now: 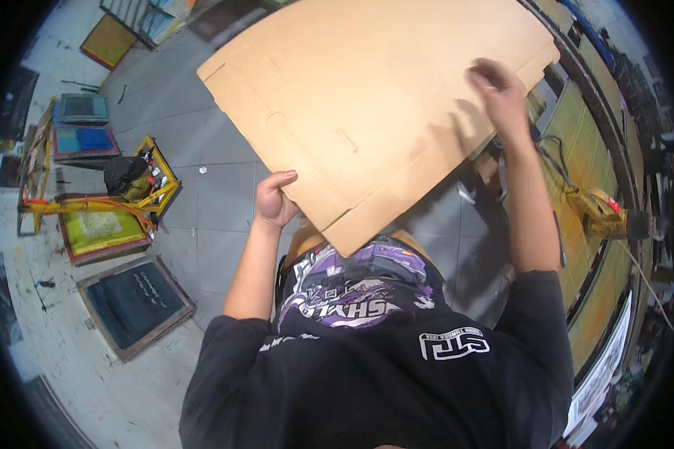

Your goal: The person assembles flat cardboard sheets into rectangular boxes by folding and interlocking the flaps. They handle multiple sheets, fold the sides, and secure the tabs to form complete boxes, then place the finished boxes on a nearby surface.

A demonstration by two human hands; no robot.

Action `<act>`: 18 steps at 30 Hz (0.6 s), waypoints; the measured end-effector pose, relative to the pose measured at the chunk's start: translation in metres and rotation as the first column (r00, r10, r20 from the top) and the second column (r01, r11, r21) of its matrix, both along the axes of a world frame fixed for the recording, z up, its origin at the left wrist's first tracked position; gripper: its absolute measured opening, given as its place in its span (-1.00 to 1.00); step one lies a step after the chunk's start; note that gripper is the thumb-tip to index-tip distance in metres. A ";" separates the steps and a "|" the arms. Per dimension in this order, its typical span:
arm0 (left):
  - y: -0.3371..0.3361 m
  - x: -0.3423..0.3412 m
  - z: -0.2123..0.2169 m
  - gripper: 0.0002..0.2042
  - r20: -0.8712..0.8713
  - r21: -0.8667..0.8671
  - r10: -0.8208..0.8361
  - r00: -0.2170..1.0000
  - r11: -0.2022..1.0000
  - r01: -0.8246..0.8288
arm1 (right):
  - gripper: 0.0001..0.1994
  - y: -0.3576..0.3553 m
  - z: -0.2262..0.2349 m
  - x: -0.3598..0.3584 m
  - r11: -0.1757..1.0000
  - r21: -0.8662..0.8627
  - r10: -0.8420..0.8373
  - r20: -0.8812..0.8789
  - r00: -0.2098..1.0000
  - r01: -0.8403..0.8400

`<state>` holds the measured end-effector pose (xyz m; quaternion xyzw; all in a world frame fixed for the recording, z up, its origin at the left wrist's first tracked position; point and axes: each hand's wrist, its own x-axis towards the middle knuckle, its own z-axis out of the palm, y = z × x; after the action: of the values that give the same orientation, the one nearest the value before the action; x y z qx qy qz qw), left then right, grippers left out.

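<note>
Beyond lettering (457, 346) on shirt (374, 385), cardboard (374, 105).

Grey tiled floor (228, 191), stained pale wall (43, 263), yellow-topped table (580, 146) at right

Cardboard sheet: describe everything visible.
The cardboard sheet is large, tan and apparently corrugated, with slits and fold lines near its edges. It is above the tiled floor, one corner pointing down the picture, its top running out of view. The left hand grips its lower-left edge, thumb on top; the blurred right hand is over its right side, contact unclear.
</note>
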<state>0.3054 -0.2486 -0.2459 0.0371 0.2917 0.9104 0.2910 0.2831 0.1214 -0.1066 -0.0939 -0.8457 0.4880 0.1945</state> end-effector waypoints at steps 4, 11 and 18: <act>0.009 -0.020 0.001 -0.28 0.084 0.519 -0.310 0.947 0.825 0.224 | -0.75 -0.087 -0.011 0.005 0.916 0.233 0.248 0.309 0.918 -0.326; 0.019 -0.028 0.017 -0.14 0.117 0.287 -0.270 0.956 0.930 0.228 | -0.81 -0.124 -0.033 0.014 0.862 0.396 0.101 0.476 0.873 -0.316; 0.029 -0.021 0.017 -0.09 0.122 0.362 -0.247 0.961 0.913 0.189 | -0.84 -0.127 -0.036 0.012 0.845 0.432 0.067 0.496 0.866 -0.313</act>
<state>0.2842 -0.2200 -0.2285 0.0446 0.0954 0.9091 0.4030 0.2950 -0.0060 -0.1424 -0.0669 -0.9691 0.2330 -0.0461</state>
